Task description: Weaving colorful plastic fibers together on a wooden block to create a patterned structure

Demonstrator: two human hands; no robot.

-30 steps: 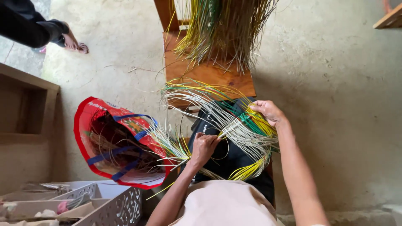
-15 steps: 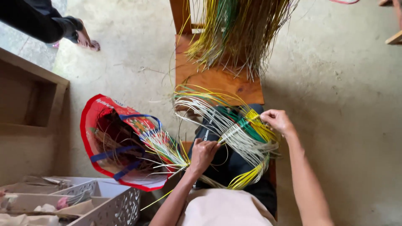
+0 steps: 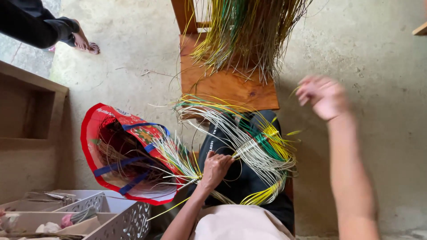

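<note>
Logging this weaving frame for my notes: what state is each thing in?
Left hand: closed on the strip bundle.
Right hand: raised, blurred, apart from the bundle.
Strip bundle: fanned, partly woven.
Red bag: open, strips inside.
White basket: open-topped, holding small items.

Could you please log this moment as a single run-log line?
left hand: grips woven strip bundle | right hand: raised clear of bundle, blurred, grip unclear | nearby: red bag, wooden chair, white basket
</note>
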